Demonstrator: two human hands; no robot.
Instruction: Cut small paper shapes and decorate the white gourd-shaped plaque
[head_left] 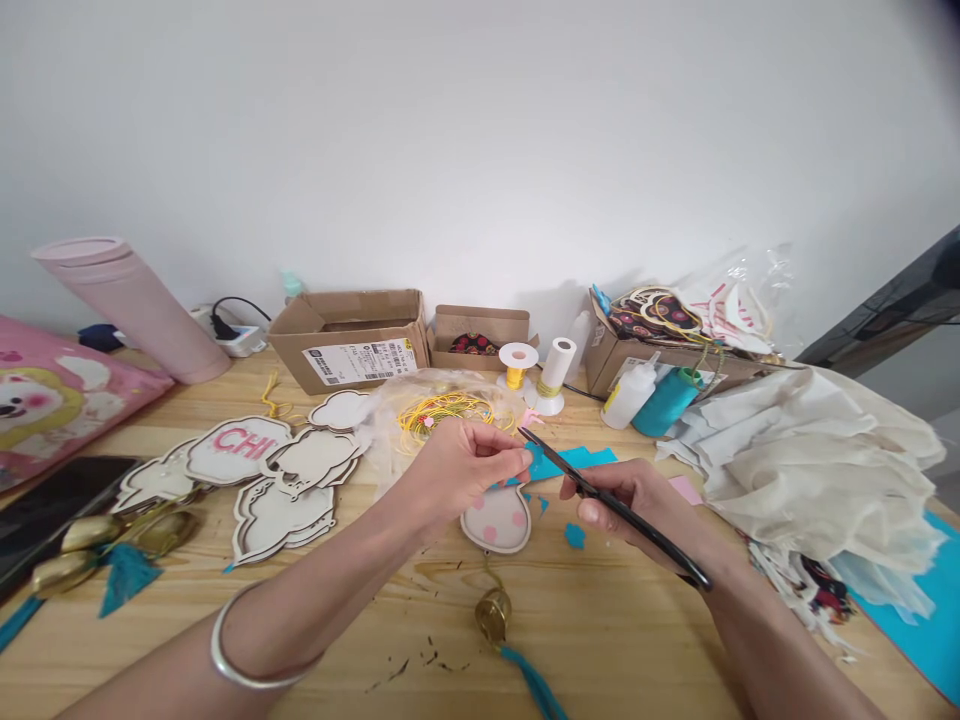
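My left hand (pixel 469 465) is closed in a pinch near the middle of the table, with a piece of blue paper (pixel 574 463) at its fingertips. My right hand (pixel 637 505) grips black scissors (pixel 611 505), their tips beside the blue paper and pointing up and left. Under my left hand lies a gourd-shaped piece with pink spots (pixel 496 520). A brass bell (pixel 493 613) with a blue tassel hangs from its lower end, resting on the wood. Small blue scraps (pixel 575 536) lie between my hands.
Pale wooden cutouts (pixel 285 520) and brass bells (pixel 161 530) lie at the left. Behind are cardboard boxes (pixel 352 345), thread spools (pixel 517 365) and a white glue bottle (pixel 630 393). Cream cloth (pixel 832 450) is heaped at the right. A pink tumbler (pixel 135 310) stands back left.
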